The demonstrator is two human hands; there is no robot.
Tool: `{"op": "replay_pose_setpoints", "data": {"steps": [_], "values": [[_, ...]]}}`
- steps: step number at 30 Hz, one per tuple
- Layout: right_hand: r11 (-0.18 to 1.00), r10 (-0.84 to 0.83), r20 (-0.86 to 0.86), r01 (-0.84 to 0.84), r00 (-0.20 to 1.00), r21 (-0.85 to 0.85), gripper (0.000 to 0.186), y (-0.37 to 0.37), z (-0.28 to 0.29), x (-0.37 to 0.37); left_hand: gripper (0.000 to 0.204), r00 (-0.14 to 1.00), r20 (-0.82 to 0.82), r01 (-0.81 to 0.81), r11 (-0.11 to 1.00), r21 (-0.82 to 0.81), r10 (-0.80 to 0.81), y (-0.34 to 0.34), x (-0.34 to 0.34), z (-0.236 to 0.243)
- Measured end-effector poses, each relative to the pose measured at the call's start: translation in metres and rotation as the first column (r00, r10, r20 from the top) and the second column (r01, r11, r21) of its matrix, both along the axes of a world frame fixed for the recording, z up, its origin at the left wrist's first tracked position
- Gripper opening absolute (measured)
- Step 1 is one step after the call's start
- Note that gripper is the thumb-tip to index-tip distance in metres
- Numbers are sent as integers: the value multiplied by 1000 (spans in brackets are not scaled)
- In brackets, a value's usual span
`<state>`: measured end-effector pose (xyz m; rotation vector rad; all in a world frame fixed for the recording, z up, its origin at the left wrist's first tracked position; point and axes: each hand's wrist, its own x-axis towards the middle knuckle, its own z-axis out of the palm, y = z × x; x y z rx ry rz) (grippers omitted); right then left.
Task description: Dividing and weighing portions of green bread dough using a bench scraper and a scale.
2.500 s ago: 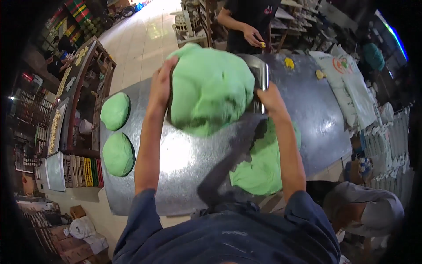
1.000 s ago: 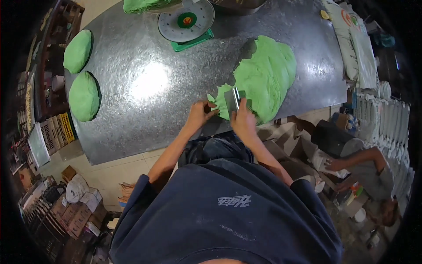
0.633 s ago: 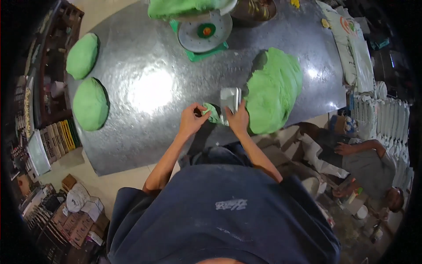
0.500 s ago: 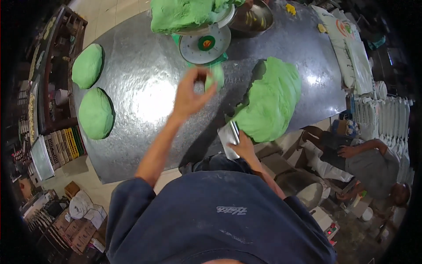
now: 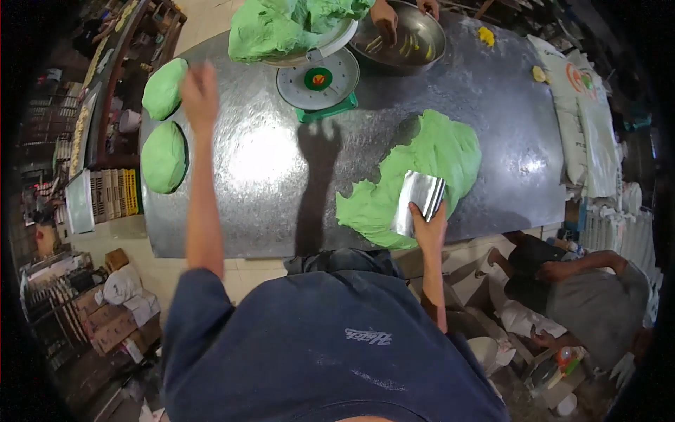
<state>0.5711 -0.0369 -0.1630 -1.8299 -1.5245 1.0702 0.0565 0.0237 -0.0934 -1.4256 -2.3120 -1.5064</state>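
The person is portioning green dough on a metal surface [image 5: 267,162], and by the look of things the work is only partly done. Two rounded dough balls [image 5: 164,88] and [image 5: 163,156] are lying side by side at the far left edge of the surface, so those portions appear finished. A heaped pile of dough [image 5: 281,28] is sitting on the pan of a kitchen scale [image 5: 318,81] at the far side, apparently being weighed up. The large flat dough slab [image 5: 415,183] is lying at the near right of the surface, and most of it is uncut, so a good deal seems left to divide.

The right hand [image 5: 429,225] is gripping a metal scraper [image 5: 419,202], fingers closed round its lower edge, the blade resting over the near part of the slab. The left hand [image 5: 200,90] is reaching out over the surface between the dough balls and the scale; it is blurred, and whether it is pinching anything cannot be told.

Across the surface, another person's hand [image 5: 384,15] is working in a steel bowl [image 5: 408,42].
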Motion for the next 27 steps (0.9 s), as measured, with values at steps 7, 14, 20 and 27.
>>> {"op": "replay_pose_setpoints", "data": {"steps": [7,14,20,27], "values": [[970,243,131,-239,961,-44,71,30,-1,-4,49,839,353,534,746,-398,-414,-168,290,-169],[910,407,220,-413,887,-19,57,30,6,-26,33,696,596,652,699,-293,-400,-129,270,-181],[903,428,347,-387,834,-184,56,-40,2,-88,19,641,703,694,625,-358,-309,-155,248,-152],[995,63,346,-87,936,54,48,-51,-73,-167,11,722,578,627,713,-316,-379,-163,206,-170]]}}
